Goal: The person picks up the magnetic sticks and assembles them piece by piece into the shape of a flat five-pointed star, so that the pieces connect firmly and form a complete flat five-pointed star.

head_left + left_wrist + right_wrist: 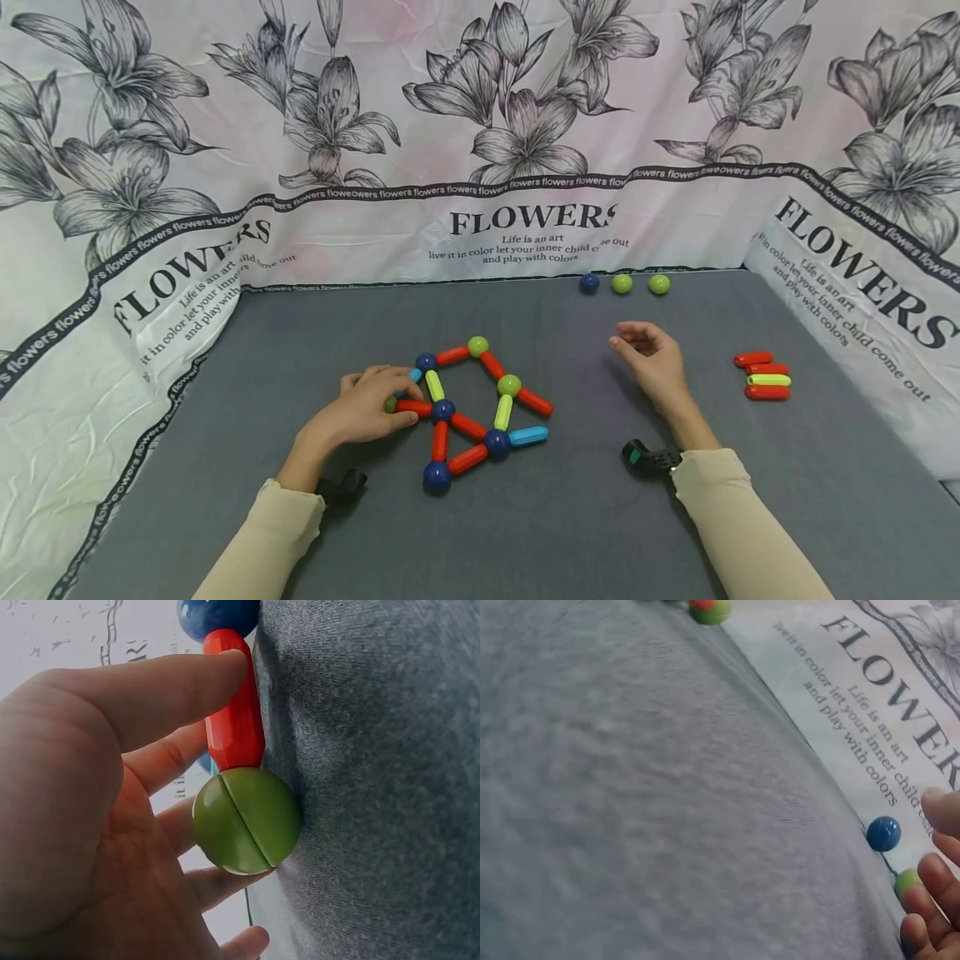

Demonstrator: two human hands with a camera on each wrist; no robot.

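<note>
Resting on the grey mat (570, 517), the left hand (367, 412) lies at the left edge of a flat figure of rods and balls (472, 408) in the head view, its fingers on a red rod (414, 407) with a green ball (390, 405) at the rod's outer end; the touch seems meant to steady that corner. The right hand (654, 360) hovers right of the figure, fingers loosely curled and grasping nothing. Three spare balls (622, 284) sit in a row at the mat's far edge, and a stack of spare rods (763, 376) lies well to the right, both apart from the figure.

From the left wrist, the hand (90, 825) presses a straight finger along the red rod (236, 712), while other fingers lie behind the green ball (247, 819), which touches the rod's end. A blue ball (216, 615) caps the rod's far end. No finger wraps round either piece.

From the right wrist, only the fingertips (937, 881) show at the frame's edge, relaxed and empty, above bare mat (645, 795). A blue ball (883, 833) and a green one (907, 882) lie near them, by the printed cloth (870, 697).
</note>
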